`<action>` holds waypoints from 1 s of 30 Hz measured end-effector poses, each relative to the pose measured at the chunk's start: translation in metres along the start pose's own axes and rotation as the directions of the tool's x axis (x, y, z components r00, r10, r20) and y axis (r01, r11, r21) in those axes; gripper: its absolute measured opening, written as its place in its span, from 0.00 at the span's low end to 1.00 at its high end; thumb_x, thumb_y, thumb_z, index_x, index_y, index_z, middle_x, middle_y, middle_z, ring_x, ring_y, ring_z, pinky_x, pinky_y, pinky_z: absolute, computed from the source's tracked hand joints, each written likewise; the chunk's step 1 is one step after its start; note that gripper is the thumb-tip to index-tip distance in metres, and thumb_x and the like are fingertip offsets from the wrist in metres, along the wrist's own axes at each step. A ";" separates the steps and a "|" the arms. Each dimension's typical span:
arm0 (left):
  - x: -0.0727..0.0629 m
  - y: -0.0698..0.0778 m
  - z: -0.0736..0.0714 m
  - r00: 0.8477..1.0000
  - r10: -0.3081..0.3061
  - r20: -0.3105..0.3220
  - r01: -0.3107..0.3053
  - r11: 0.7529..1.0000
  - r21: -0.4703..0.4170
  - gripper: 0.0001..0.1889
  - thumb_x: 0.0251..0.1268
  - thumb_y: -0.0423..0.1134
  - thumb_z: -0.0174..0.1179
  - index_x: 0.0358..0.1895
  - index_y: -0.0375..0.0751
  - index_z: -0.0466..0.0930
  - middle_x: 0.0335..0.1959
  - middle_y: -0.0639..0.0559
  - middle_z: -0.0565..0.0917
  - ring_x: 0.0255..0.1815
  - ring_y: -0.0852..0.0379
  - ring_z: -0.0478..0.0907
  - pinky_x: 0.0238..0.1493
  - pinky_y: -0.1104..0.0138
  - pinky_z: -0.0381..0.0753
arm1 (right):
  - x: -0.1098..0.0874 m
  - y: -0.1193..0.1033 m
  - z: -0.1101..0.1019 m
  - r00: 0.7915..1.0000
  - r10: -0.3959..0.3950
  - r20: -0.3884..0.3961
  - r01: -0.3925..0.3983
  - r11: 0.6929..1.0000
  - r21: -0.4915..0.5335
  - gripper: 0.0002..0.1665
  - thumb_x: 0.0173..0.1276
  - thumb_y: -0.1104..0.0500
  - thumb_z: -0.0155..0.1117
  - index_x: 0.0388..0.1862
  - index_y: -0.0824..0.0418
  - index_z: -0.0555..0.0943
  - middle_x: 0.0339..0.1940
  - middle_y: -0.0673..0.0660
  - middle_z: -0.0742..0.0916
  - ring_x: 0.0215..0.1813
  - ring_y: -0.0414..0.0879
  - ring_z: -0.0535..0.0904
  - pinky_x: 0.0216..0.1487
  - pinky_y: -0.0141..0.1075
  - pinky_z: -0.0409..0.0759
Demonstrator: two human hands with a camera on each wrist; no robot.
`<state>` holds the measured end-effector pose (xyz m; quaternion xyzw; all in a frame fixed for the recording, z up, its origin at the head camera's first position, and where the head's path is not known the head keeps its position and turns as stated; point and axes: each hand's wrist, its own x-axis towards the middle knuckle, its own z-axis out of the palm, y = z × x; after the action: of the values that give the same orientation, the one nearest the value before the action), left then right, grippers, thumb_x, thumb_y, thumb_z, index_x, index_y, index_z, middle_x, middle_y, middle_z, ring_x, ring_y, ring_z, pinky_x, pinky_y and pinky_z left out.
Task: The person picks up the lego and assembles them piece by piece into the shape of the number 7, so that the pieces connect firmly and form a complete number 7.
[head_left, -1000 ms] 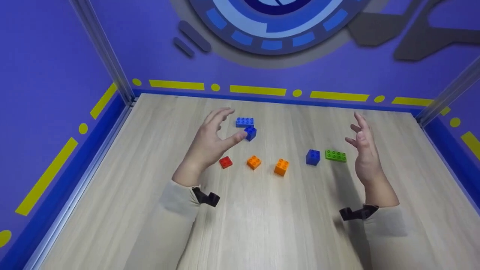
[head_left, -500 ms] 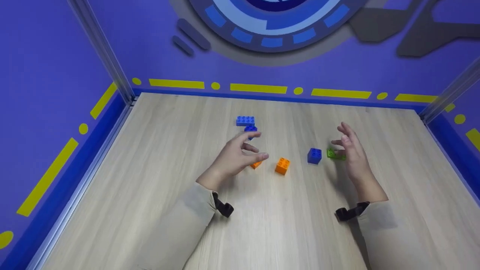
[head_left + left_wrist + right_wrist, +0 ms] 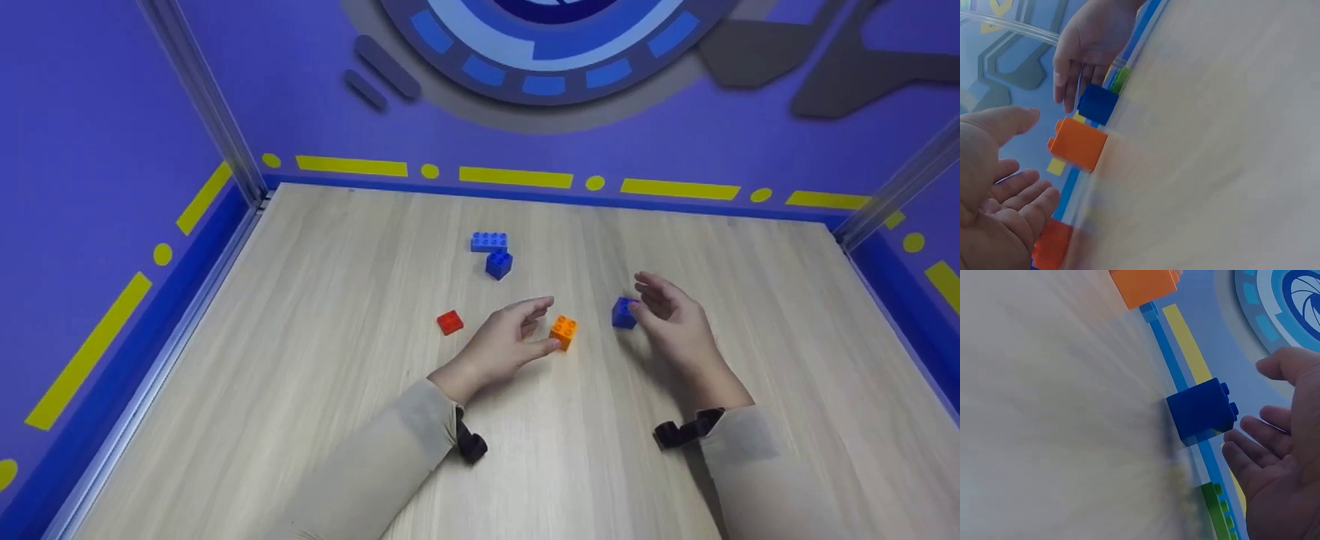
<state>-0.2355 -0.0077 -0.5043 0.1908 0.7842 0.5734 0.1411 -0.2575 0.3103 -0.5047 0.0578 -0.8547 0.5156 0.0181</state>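
My left hand [image 3: 499, 349] is spread beside the tall orange toy brick [image 3: 564, 332], thumb apart from the fingers. The left wrist view shows a gap between this hand and that orange brick [image 3: 1079, 145]. At the right, my right hand [image 3: 679, 334] hovers by a dark blue brick [image 3: 623, 313], fingers relaxed and thumb overlapping it in the head view. From the right wrist, the same blue brick [image 3: 1202, 410] stands clear of the fingers. Hidden from the head camera are a flat orange brick [image 3: 1053, 244] and a flat green brick [image 3: 1217, 509].
A flat red brick [image 3: 450, 322] lies left of my left hand. Farther back, a long lighter blue brick [image 3: 489, 241] sits behind a dark blue one [image 3: 499, 264]. Blue panels [image 3: 525, 142] enclose the wooden table [image 3: 337, 300] at the back and sides.
My left hand has moved right and nearer me, from the back blue bricks past the flat orange brick to the tall one. My right hand has moved left, from the green brick to the blue one.
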 end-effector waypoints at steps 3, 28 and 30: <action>-0.001 -0.005 0.004 1.000 -0.006 0.004 0.006 1.000 0.002 0.38 0.81 0.39 0.72 0.88 0.39 0.68 0.88 0.42 0.72 0.87 0.46 0.74 0.86 0.59 0.75 | 0.001 0.001 0.004 1.000 -0.012 0.018 0.012 1.000 -0.014 0.33 0.86 0.60 0.68 0.84 0.67 0.75 0.82 0.69 0.81 0.85 0.63 0.77 0.80 0.23 0.75; 0.003 -0.009 0.028 0.993 0.008 -0.122 0.000 0.998 0.067 0.22 0.80 0.34 0.72 0.72 0.38 0.85 0.70 0.43 0.89 0.72 0.50 0.88 0.72 0.66 0.87 | -0.002 0.002 0.006 0.999 -0.034 0.036 0.041 0.980 -0.194 0.25 0.83 0.62 0.71 0.75 0.65 0.85 0.77 0.69 0.86 0.81 0.66 0.81 0.83 0.57 0.77; 0.003 -0.010 0.028 0.992 -0.001 -0.128 0.009 0.998 0.061 0.22 0.79 0.35 0.73 0.71 0.39 0.86 0.68 0.44 0.90 0.71 0.51 0.89 0.71 0.66 0.88 | -0.002 0.002 0.006 0.998 -0.040 0.040 0.047 0.979 -0.200 0.25 0.82 0.63 0.71 0.75 0.65 0.85 0.77 0.69 0.86 0.80 0.66 0.81 0.82 0.55 0.79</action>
<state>-0.2273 0.0152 -0.5221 0.1558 0.8094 0.5596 0.0860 -0.2557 0.3062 -0.5096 0.0835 -0.9011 0.4250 0.0197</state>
